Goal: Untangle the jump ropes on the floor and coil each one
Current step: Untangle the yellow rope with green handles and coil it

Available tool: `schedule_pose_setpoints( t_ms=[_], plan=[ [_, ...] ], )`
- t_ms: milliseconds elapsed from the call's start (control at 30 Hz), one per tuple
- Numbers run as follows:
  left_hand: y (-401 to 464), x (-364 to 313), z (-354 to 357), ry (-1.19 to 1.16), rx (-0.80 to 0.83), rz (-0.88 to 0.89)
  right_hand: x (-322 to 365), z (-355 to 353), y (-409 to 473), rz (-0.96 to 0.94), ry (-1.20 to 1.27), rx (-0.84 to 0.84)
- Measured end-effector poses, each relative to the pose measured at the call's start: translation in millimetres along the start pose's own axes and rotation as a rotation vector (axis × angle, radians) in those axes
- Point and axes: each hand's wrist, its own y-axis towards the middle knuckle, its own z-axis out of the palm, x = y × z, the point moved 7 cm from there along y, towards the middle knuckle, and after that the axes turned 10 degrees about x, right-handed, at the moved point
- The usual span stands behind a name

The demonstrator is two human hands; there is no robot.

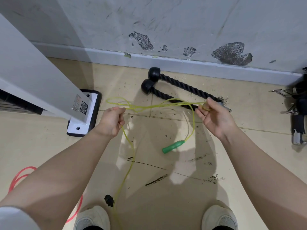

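Both hands (pixel 111 121) (pixel 214 117) raised, fingers pinching.

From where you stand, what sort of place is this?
Probably a gym corner. A thick black rope with rubber end knobs lies by the scuffed wall, metal clip attachments sit to the right, and a bolted machine post stands to the left.

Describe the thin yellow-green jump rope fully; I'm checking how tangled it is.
The thin yellow-green jump rope looks like translucent plastic cord. Several strands stretch between the left hand, gripping them, and the right hand, pinching them. A loop sticks out past the left hand. One end hangs to a green plastic handle; another length trails down toward the floor between the shoes.
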Motion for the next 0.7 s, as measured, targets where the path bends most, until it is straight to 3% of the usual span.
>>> schedule_pose_setpoints(
  t_ms=[100,167,200,300,333,367,433,567,633,700],
  plan=[
    [2,5,0,0.023,-0.070,-0.035,4,1,3,-0.060,0.195,-0.025],
    [3,3,1,0.041,-0.110,-0.004,5,-1,1,-0.055,0.030,-0.042],
    [3,1,-1,0.039,-0.144,0.013,9,-8,0,-0.075,-0.239,-0.065],
    [0,-3,-13,-0.036,-0.228,0.052,19,-25,1,-0.064,-1.402,-0.103],
    [0,-4,-15,-0.052,-0.225,0.069,18,-33,1,0.012,-1.669,-0.151],
    [0,-6,-15,-0.065,-0.211,0.082,18,-40,-1,0.111,-1.775,-0.228],
    [-1,-8,-7,-0.123,-0.157,0.091,13,-45,-6,0.279,-1.666,-0.323],
    [-5,-8,21,-0.337,0.011,0.086,-22,-21,-14,0.592,-0.786,-0.086],
    [-5,-12,25,-0.409,0.049,0.130,-33,-16,-18,0.726,-0.717,0.032],
    [-4,-17,25,-0.382,0.048,0.189,-40,-16,-26,0.878,-0.860,0.099]
  ],
)
